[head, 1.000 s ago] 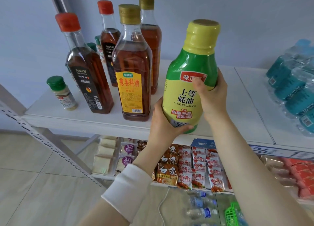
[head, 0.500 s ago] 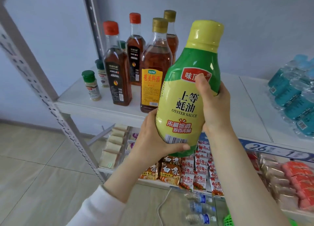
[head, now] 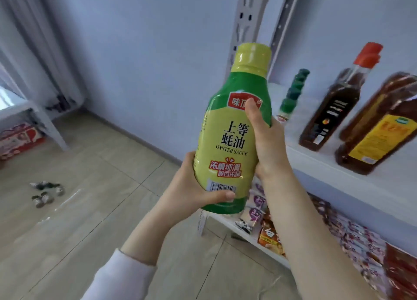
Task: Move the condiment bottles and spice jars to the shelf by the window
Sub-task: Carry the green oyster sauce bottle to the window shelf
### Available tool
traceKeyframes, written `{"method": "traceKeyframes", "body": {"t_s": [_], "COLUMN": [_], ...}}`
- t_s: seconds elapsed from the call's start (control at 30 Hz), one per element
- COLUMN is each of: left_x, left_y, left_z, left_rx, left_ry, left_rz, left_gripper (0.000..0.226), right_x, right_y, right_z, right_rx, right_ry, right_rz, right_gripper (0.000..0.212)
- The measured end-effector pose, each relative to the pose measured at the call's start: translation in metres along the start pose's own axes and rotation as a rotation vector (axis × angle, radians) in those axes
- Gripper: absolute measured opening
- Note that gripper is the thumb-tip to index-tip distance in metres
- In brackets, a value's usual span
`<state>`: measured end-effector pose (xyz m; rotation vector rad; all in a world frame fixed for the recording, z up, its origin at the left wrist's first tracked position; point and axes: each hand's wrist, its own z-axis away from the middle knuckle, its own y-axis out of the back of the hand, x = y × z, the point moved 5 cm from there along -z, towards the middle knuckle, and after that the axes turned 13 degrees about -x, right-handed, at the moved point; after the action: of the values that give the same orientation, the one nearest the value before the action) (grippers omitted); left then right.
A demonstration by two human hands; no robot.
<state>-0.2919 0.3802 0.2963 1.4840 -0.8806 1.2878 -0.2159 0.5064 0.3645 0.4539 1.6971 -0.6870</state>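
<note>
The oyster sauce bottle (head: 225, 139), green and yellow with a yellow cap, is held in the air, leaning a little to the right, off the left end of a white shelf (head: 334, 177) and not touching it. The left hand (head: 191, 186) has its grip clamped round the bottle's base, thumb lying under the barcode. The right hand (head: 268, 146) has its grip clamped on the bottle's right side, thumb running up the label to the red logo. On the shelf behind stand blurred green-capped spice jars (head: 293, 94), a dark bottle (head: 331, 114) with a red cap, and an amber bottle (head: 379, 128) with a yellow label. Snack packets (head: 269, 232) fill the level below. A few small jars (head: 45, 193) lie on the tiled floor (head: 101, 209), far left, near a curtain (head: 33, 40).
</note>
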Motion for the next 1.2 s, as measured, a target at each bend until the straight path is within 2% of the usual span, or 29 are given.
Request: {"method": "traceKeyframes", "body": {"t_s": [0.07, 0.23, 0.37, 0.47, 0.6, 0.73, 0.97, 1.2], "left_x": [-0.016, -0.052, -0.084, -0.11, -0.133, -0.141, -0.162, -0.193], "left_y": [0.047, 0.137, 0.203, 0.252, 0.324, 0.399, 0.519, 0.644], "left_z": [0.021, 0.062, 0.079, 0.08, 0.063, 0.043, 0.044, 0.066], "left_rx": [0.08, 0.256, 0.391, 0.481, 0.556, 0.617, 0.799, 0.869], "left_ry": [0.025, 0.086, 0.128, 0.152, 0.158, 0.187, 0.229, 0.21], "left_rz": [0.025, 0.111, 0.168, 0.199, 0.208, 0.209, 0.195, 0.213], "left_gripper": [0.1, 0.098, 0.092, 0.088, 0.083, 0.092, 0.092, 0.092], "right_x": [0.021, 0.068, 0.107, 0.136, 0.167, 0.188, 0.223, 0.263], "right_y": [-0.052, -0.16, -0.239, -0.289, -0.35, -0.407, -0.528, -0.657], "right_z": [-0.02, -0.06, -0.099, -0.136, -0.195, -0.259, -0.337, -0.387], "right_rx": [-0.076, -0.249, -0.385, -0.452, -0.542, -0.587, -0.749, -0.829], "right_ry": [-0.046, -0.154, -0.232, -0.269, -0.289, -0.34, -0.376, -0.376], "right_rz": [-0.011, -0.011, 0.033, 0.047, 0.025, -0.014, -0.017, -0.021], "right_gripper": [0.047, 0.056, 0.043, 0.047, 0.05, 0.046, 0.059, 0.05]}}
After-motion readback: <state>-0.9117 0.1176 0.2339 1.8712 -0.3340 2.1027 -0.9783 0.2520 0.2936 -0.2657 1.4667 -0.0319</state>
